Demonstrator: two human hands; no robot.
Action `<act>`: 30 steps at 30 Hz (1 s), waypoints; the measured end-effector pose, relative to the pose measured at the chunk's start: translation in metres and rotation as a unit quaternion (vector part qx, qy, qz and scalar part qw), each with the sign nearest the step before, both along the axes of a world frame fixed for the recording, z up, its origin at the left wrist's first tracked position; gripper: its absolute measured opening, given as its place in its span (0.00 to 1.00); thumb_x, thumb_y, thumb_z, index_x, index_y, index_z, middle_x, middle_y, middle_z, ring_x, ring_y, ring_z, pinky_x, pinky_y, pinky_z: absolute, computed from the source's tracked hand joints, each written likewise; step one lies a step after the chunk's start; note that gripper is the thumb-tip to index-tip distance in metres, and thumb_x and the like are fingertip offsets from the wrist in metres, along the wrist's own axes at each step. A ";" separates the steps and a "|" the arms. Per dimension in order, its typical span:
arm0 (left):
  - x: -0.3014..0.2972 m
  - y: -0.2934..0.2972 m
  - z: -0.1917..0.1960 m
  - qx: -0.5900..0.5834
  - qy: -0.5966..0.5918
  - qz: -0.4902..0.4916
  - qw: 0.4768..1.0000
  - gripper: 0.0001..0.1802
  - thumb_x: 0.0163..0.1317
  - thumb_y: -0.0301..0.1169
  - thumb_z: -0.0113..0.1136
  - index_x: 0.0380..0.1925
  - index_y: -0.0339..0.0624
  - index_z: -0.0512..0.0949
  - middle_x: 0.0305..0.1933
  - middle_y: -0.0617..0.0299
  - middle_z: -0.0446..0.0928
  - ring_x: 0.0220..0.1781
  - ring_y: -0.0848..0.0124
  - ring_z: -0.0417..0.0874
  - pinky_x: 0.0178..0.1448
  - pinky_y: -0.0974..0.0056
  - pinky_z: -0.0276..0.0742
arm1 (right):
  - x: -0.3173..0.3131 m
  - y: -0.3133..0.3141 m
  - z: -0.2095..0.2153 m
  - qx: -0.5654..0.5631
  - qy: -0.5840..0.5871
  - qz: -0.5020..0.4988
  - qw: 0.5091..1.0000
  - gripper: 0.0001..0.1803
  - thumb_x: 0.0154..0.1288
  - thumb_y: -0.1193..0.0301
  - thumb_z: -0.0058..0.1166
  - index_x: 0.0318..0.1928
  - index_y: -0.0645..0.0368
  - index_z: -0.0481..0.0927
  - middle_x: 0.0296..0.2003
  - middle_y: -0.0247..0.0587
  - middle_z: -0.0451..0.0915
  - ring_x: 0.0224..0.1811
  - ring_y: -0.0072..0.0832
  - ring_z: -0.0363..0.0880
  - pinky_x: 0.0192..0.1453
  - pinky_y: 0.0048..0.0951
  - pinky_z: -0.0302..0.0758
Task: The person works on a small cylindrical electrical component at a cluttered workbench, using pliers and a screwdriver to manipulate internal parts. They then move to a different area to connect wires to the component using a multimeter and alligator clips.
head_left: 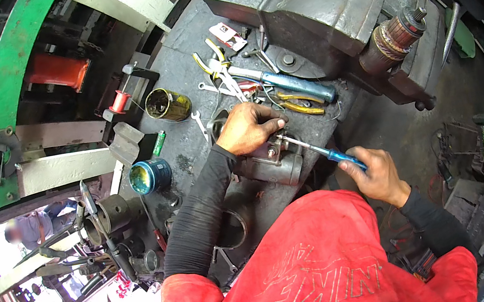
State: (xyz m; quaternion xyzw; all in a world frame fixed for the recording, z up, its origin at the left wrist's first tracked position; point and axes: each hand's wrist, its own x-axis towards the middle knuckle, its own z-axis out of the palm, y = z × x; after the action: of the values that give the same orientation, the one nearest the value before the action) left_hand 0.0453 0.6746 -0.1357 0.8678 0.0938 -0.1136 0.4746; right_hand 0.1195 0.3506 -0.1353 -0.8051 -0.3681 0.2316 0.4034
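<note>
Two hands are at work with one screwdriver [346,160] and one metal housing [277,169]. The right hand [377,175] has its fingers closed round the blue handle; the shaft reaches left to the top of the housing. The left hand [248,128] is over the housing's far side, its fingers bent and drawn close near the screwdriver's tip; whether they pinch anything, I cannot tell. Also counted: two tins, one yellow [168,104] and one blue [152,176], two tools with yellow grips, one thick blue-bodied tool [298,86], one red-and-white packet [228,35] and one copper-wound armature [394,41].

The housing lies close to the counter's right edge, and the right hand is out beyond that edge, above the floor [373,121], with open room about it. Ahead of the left hand the tools lie crowded and overlapping, up to a large steel block [319,1].

The counter [183,145] is dark grey, scuffed and stained. A green frame [12,62] stands at the left with a red cylinder [56,72] behind it; below them, another person [32,230] is in the bright background.
</note>
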 end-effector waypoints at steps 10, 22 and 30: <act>0.000 0.004 0.001 -0.037 -0.001 -0.002 0.999 0.12 0.65 0.35 0.70 0.42 0.38 0.90 0.38 0.53 0.90 0.38 0.68 0.89 0.48 0.61 0.82 | -0.014 0.000 0.010 0.078 -0.183 0.012 0.980 0.17 0.58 0.75 0.70 0.46 0.63 0.79 0.31 0.43 0.78 0.32 0.41 0.79 0.36 0.37 0.74; -0.001 0.008 -0.002 -0.022 0.000 -0.019 1.000 0.12 0.66 0.33 0.70 0.43 0.37 0.89 0.37 0.54 0.90 0.37 0.70 0.88 0.48 0.62 0.81 | 0.010 0.004 0.023 0.006 0.380 -0.039 0.924 0.13 0.65 0.69 0.70 0.40 0.60 0.78 0.26 0.32 0.75 0.25 0.20 0.73 0.28 0.27 0.69; 0.008 0.032 0.001 -0.084 0.016 -0.151 0.985 0.17 0.65 0.24 0.66 0.54 0.36 0.86 0.52 0.49 0.88 0.53 0.64 0.88 0.61 0.61 0.81 | 0.004 0.001 0.009 0.045 -0.298 0.094 0.949 0.21 0.60 0.66 0.71 0.49 0.65 0.82 0.30 0.43 0.78 0.29 0.41 0.76 0.33 0.40 0.71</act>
State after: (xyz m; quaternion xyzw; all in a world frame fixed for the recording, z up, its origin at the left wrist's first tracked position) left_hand 0.0535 0.7063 -0.1347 0.8273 -0.0412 -0.2052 0.5214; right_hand 0.1239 0.3517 -0.1264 -0.7798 -0.5559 0.0012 0.2877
